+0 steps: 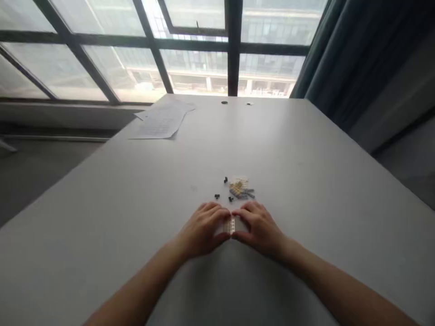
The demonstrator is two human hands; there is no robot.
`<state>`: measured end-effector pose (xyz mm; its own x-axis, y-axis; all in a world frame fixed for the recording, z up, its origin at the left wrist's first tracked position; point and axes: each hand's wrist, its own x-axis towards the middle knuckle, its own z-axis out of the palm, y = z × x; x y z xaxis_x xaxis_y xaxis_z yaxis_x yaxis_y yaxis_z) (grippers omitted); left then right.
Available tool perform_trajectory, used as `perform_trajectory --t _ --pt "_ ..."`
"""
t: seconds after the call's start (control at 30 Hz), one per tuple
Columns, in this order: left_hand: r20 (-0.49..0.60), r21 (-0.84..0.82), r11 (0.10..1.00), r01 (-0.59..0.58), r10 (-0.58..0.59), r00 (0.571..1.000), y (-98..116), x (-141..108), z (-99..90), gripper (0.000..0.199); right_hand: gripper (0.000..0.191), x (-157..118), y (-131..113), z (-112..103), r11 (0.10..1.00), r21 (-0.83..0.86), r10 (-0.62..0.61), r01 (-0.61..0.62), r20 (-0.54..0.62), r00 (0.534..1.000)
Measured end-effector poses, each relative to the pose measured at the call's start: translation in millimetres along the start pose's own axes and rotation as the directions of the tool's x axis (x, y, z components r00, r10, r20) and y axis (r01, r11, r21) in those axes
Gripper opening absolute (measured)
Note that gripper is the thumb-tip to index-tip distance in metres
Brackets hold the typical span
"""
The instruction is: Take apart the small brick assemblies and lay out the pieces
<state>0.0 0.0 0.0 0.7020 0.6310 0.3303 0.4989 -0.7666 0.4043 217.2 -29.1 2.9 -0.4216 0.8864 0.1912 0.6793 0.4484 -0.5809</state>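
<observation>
Both of my hands meet low in the middle of the view, over a white table. Between their fingertips is a small pale building-block plate [232,224] with rows of studs. My left hand [206,228] grips its left side, thumb near and fingers at the far end. From the right, my right hand [260,228] pinches the same piece in the same way. Just beyond the fingers lies a small pile of cream, yellow and grey bricks [239,186]. Beside that pile sit a few tiny black pieces [217,196].
Printed paper sheets [161,120] lie at the table's far left. Two small round items, one dark [224,102] and one white [249,104], are near the far edge of the white table [288,158]. Windows stand behind it, and a dark curtain [340,63] hangs at the right.
</observation>
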Motion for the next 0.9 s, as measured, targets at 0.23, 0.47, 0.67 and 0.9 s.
perform_trajectory --t 0.23,0.47,0.67,0.9 --pt "-0.004 -0.022 1.000 0.001 -0.001 1.000 3.6 0.3 -2.4 0.037 0.049 -1.3 3.2 1.1 1.000 0.012 -0.005 0.005 -0.006 1.000" --pt "-0.162 -0.023 0.989 0.143 -0.145 0.976 -6.3 1.9 -7.0 0.025 0.038 1.8 2.9 -3.8 0.981 0.177 0.088 -0.077 -0.056 0.995" --pt "-0.232 0.094 0.900 0.426 -0.396 0.888 -22.3 16.2 -3.8 0.027 0.029 3.2 -1.2 -4.6 0.970 0.222 0.123 -0.103 -0.080 0.989" --pt "-0.171 0.121 0.890 0.439 -0.417 0.893 -22.7 34.4 -1.7 0.009 0.024 4.4 2.6 -1.2 0.958 0.270 0.130 -0.091 -0.129 0.983"
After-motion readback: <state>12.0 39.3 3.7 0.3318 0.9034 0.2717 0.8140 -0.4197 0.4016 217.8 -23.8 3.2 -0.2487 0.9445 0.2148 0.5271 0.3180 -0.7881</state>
